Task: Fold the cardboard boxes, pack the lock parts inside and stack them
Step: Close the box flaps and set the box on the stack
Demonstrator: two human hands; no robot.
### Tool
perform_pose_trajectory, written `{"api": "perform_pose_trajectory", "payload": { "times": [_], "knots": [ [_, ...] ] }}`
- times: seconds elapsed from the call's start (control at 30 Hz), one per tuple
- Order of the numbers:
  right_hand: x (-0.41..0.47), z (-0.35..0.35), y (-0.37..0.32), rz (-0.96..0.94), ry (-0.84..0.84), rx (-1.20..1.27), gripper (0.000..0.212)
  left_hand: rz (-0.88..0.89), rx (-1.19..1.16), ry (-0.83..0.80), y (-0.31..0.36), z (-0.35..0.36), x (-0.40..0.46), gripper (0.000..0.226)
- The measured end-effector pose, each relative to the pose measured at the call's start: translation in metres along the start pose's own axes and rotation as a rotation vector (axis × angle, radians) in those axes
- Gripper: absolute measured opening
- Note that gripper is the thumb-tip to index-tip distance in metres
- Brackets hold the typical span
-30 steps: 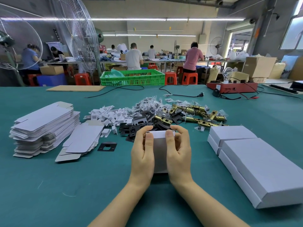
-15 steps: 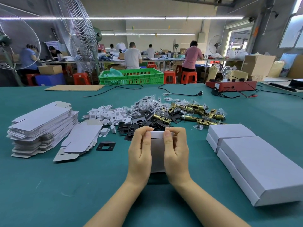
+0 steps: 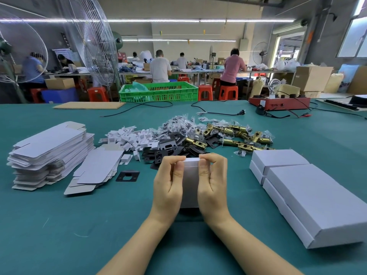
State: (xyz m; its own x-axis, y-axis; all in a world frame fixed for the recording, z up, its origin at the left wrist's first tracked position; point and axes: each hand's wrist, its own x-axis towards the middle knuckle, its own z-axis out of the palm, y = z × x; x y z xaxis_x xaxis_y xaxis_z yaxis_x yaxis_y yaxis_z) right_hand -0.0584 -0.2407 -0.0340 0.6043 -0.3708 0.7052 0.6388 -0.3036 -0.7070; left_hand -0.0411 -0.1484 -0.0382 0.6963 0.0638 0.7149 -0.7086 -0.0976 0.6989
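A small white cardboard box [image 3: 190,183] stands in front of me on the green table. My left hand [image 3: 168,185] grips its left side and my right hand [image 3: 213,183] grips its right side, fingertips curled over the far top edge. Behind the box lies a heap of lock parts: black strike plates [image 3: 170,147], brass latch bolts [image 3: 238,135], bagged screws [image 3: 178,124] and small white inserts [image 3: 131,137]. Flat unfolded box blanks are stacked at the left [image 3: 51,149], with a smaller pile [image 3: 95,169] beside them. Closed white boxes [image 3: 309,193] are stacked at the right.
One black plate [image 3: 127,175] lies alone left of my hands. A red electrical unit [image 3: 278,101] with cables, a black plug lead [image 3: 218,113] and a brown board [image 3: 89,105] sit at the table's far edge. Behind it stand a green crate [image 3: 158,92], fans and seated workers.
My hands hold the box as before. My fingertips have curled further over the far top edge, pressing the flap down. The view has shifted only slightly.
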Motion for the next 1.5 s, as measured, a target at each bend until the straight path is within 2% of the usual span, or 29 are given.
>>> {"api": "perform_pose_trajectory", "payload": {
  "times": [0.37,0.5,0.63,0.73,0.8,0.87,1.03,1.2,1.27,1.37,1.5],
  "knots": [
    [0.000,-0.002,0.010,0.002,-0.043,0.003,0.015,0.017,0.051,0.000,-0.006,0.001,-0.001,0.019],
    [-0.001,-0.004,0.013,-0.029,-0.107,-0.014,0.016,0.021,0.060,-0.023,-0.007,-0.001,-0.001,0.009],
    [0.002,-0.008,0.016,-0.096,-0.167,-0.049,0.012,0.059,0.075,-0.033,-0.006,-0.004,0.000,0.030],
    [0.004,-0.007,0.017,-0.131,-0.159,-0.060,0.007,0.045,0.084,-0.065,-0.008,-0.004,-0.001,0.010],
    [0.004,-0.006,0.017,-0.123,-0.142,-0.072,0.008,0.014,0.088,-0.084,-0.010,-0.004,-0.002,0.012],
    [0.004,-0.006,0.019,-0.072,-0.131,-0.070,0.004,-0.056,0.084,-0.123,-0.011,-0.003,-0.003,0.017],
    [0.008,-0.010,0.020,0.161,-0.202,-0.094,0.021,-0.313,-0.020,-0.196,-0.015,-0.003,0.000,0.053],
    [0.024,-0.022,0.028,0.481,-0.022,-0.063,0.020,-0.475,0.012,-0.252,-0.019,-0.005,0.002,0.049],
    [0.029,-0.030,0.034,0.617,-0.013,-0.120,0.014,-0.492,0.062,-0.285,-0.019,-0.005,0.002,0.041],
    [0.035,-0.036,0.041,0.647,-0.164,-0.356,0.031,-0.490,0.096,-0.255,-0.017,-0.005,0.002,0.030],
    [0.038,-0.036,0.034,0.424,-0.489,-0.695,0.079,-0.513,0.142,-0.157,-0.015,-0.006,0.004,0.016]
  ]
}}
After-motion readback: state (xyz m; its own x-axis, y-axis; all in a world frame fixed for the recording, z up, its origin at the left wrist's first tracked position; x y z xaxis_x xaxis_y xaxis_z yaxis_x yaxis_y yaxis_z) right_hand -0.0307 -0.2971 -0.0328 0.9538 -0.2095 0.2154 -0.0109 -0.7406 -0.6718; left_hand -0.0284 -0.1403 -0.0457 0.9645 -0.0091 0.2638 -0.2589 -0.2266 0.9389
